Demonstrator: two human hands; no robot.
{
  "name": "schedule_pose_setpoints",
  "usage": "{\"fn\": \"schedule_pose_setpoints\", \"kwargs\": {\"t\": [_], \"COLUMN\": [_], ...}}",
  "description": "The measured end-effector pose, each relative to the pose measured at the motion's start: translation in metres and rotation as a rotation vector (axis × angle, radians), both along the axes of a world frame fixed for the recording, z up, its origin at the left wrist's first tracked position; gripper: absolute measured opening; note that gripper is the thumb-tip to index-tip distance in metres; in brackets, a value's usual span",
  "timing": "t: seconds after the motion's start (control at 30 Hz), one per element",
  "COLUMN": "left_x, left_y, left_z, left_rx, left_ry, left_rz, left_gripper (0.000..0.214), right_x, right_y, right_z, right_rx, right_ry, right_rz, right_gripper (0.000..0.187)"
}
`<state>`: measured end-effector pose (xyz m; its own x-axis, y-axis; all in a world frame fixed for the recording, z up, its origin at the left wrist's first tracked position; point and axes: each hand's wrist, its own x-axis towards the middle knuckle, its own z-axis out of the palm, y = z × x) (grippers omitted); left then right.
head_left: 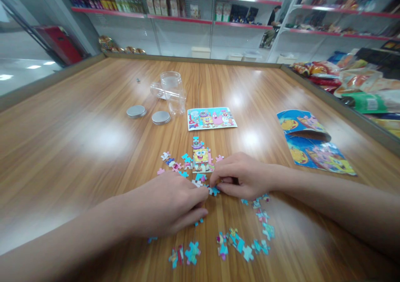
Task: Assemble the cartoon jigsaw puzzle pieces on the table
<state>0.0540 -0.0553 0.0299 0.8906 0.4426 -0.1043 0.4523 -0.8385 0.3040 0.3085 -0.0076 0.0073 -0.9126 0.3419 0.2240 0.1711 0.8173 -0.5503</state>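
Note:
My right hand (pixel 242 175) is bent over a blue jigsaw puzzle piece (pixel 214 191), with its fingertips closed at the piece's edge. Just left of it, my left hand (pixel 175 203) has curled fingers, the index tip by the same piece; whatever lies under them is hidden. Beyond both hands is a partly joined puzzle section (pixel 201 159) with a yellow cartoon sponge figure. Loose pink and white pieces (pixel 175 165) lie to its left. Nearer me, more loose blue pieces (pixel 248 253) form a rough curve, and another blue piece (pixel 192 253) lies in front of my left hand.
A printed picture card (pixel 212 118) lies behind the puzzle. Two clear plastic jars (pixel 175 94) and round metal lids (pixel 161 117) are at the back left. A folded blue printed sheet (pixel 312 142) lies right. Snack packets (pixel 359 82) are beyond the table's raised right edge.

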Motion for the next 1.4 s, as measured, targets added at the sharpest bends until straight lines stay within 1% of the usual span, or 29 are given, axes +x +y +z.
{"fn": "schedule_pose_setpoints", "kwargs": {"t": [0.4,0.7,1.0,1.4], "left_x": [0.0002,-0.0001,-0.0001,-0.0006], "left_y": [0.0006,0.0006,0.0001,0.0003], "left_z": [0.0007,0.0001,0.0013,-0.0002], "left_rx": [0.003,-0.001,-0.005,-0.014], "left_ry": [-0.014,-0.031,0.019,0.027], "left_rz": [0.007,0.0,0.009,0.008], "left_gripper": [0.018,0.017,0.016,0.017], "right_x": [-0.0001,-0.0005,-0.0013,-0.0013], "right_y": [0.0005,0.0002,0.0,0.0], "right_z": [-0.002,0.0009,0.0009,0.0009], "right_rx": [-0.006,-0.005,-0.026,-0.025], "right_ry": [0.001,-0.007,-0.001,0.008], "right_rz": [-0.003,-0.005,-0.012,-0.012], "right_gripper": [0.023,0.02,0.021,0.021]}}
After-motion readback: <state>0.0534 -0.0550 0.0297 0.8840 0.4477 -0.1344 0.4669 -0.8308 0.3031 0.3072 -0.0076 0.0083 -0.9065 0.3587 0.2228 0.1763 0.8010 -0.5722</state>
